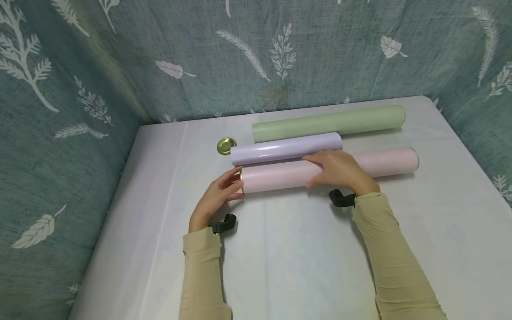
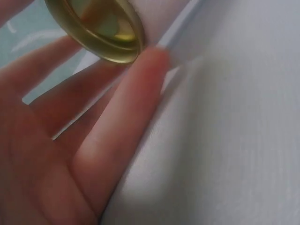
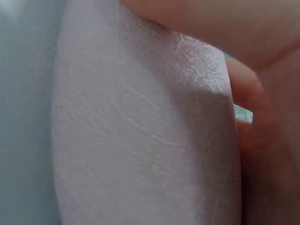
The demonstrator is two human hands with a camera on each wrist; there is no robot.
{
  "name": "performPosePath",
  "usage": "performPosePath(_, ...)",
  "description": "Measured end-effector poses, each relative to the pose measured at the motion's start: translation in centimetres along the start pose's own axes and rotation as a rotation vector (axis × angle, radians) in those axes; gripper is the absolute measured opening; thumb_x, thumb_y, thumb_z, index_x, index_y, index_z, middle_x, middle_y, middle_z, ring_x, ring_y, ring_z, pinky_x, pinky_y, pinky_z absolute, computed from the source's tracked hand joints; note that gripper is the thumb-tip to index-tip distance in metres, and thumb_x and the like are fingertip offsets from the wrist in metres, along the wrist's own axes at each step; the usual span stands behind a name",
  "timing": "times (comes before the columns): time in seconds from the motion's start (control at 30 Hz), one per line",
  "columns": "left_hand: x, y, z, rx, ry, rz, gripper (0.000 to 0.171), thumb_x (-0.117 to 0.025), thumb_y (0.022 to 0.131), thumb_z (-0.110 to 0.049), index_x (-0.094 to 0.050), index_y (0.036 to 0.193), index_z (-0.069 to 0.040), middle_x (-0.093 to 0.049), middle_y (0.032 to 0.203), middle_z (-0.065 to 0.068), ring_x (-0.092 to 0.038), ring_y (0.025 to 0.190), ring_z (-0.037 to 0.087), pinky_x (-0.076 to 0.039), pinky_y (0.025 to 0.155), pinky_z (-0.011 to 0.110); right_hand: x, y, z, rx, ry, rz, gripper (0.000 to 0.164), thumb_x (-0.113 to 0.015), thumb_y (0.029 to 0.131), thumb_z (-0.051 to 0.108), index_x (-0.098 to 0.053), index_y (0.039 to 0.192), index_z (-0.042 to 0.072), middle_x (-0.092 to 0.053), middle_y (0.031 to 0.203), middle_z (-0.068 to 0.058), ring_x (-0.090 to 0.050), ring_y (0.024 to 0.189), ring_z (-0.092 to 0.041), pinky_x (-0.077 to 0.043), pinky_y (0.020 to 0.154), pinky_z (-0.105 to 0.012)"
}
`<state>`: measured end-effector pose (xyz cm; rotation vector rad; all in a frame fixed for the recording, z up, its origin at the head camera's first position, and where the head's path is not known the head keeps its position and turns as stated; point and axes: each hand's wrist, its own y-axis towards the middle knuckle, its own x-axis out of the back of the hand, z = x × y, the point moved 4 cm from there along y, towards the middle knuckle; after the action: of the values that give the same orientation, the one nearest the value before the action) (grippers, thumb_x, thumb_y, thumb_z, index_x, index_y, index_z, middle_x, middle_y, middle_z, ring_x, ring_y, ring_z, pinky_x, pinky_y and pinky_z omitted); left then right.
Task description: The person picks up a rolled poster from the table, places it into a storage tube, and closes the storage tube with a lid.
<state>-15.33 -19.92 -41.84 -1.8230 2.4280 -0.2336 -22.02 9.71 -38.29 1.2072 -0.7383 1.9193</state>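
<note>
A long pink tube (image 1: 276,177) lies crosswise on the table, and a gold metal cap (image 2: 105,26) sits at its left end. My left hand (image 1: 214,195) grips the cap, thumb against the near side of its rim and fingers spread round the far side. My right hand (image 1: 338,171) holds the tube near its middle from above, thumb on the near side and fingers over the far side. In the right wrist view the tube's wrinkled pink surface (image 3: 136,140) fills the middle. Whether the cap is fully seated is unclear.
Just behind the pink tube lies a shorter, glossy lilac tube (image 1: 286,149). Farther back is a long green tube (image 1: 328,123). A loose gold lid (image 1: 226,146) rests by the lilac tube's left end. Leaf-patterned curtains (image 1: 224,66) border the white table (image 1: 280,266).
</note>
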Motion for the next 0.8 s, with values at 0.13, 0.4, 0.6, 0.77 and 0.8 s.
performPosePath(0.13,0.3,-0.3,-0.2,-0.029,0.035,-0.056,0.052,-0.054,0.09,-0.024,-0.036,0.135,-0.005,-0.045,0.128,0.016,-0.051,0.108,0.027,-0.046,0.083,0.039,-0.1,0.0,-0.2,0.001,0.009,0.024,0.076,-0.074,0.061,0.054,-0.051,0.127,0.023,-0.054,0.123,0.002,-0.047,0.113,-0.021,-0.032,0.094,-0.045)
performPosePath(0.4,1.3,0.4,0.6,-0.002,-0.012,-0.204,0.045,-0.051,0.091,-0.028,-0.043,0.125,0.0,-0.05,0.116,0.021,-0.052,0.104,0.033,-0.048,0.08,0.039,-0.1,-0.2,-0.8,-0.007,0.018,0.067,0.078,-0.072,0.063,0.055,-0.049,0.129,0.019,-0.052,0.124,-0.002,-0.047,0.113,-0.022,-0.035,0.093,-0.043)
performPosePath(0.6,1.9,1.3,2.0,0.007,-0.046,-0.323,0.043,-0.054,0.089,-0.03,-0.044,0.123,-0.005,-0.051,0.11,0.019,-0.058,0.093,0.026,-0.051,0.074,0.033,0.2,-0.6,-0.8,0.012,0.038,0.132,0.076,-0.065,0.072,0.054,-0.043,0.133,0.016,-0.048,0.128,-0.011,-0.041,0.118,-0.029,-0.032,0.095,-0.046)
performPosePath(0.77,2.1,1.6,2.1,0.004,-0.121,-0.384,0.045,-0.056,0.088,-0.028,-0.041,0.126,-0.008,-0.047,0.113,0.018,-0.058,0.094,0.028,-0.051,0.075,0.034,0.4,-0.8,-0.8,0.002,0.088,0.151,0.075,-0.061,0.075,0.054,-0.039,0.136,0.016,-0.044,0.132,-0.013,-0.037,0.121,-0.031,-0.03,0.097,-0.047)
performPosePath(0.8,2.2,1.7,2.1,0.008,-0.126,-0.391,0.045,-0.057,0.088,-0.028,-0.041,0.126,-0.009,-0.047,0.113,0.018,-0.058,0.095,0.028,-0.051,0.075,0.033,0.4,-0.8,-0.7,-0.005,0.099,0.15,0.075,-0.062,0.075,0.054,-0.039,0.136,0.016,-0.043,0.132,-0.012,-0.037,0.122,-0.03,-0.03,0.097,-0.046)
